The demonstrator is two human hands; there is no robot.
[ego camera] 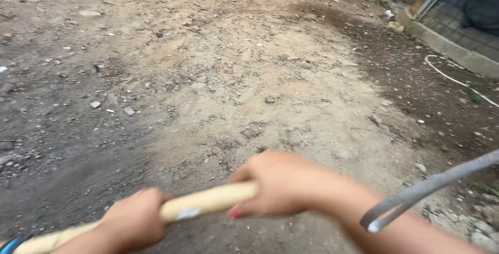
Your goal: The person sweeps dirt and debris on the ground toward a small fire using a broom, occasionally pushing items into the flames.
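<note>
Head view, looking down: both hands are wrapped around a pale wooden handle [208, 202] that runs low across the picture, slanting up toward the right. The left hand [132, 223] is closed in a fist on the handle's lower stretch; the right hand [283, 184] is closed over its upper end, fingers curled tight, and blurred. A scrap of blue [10, 244] shows at the handle's far left end. Just right of the handle, a grey cable [431, 186] loops near the right forearm. Beyond the handle lies bare ground [234, 77] strewn with small stones. Far up and right of the handle are a white hose [452, 80], a concrete kerb [447, 46] and a wire fence [462, 9].
</note>
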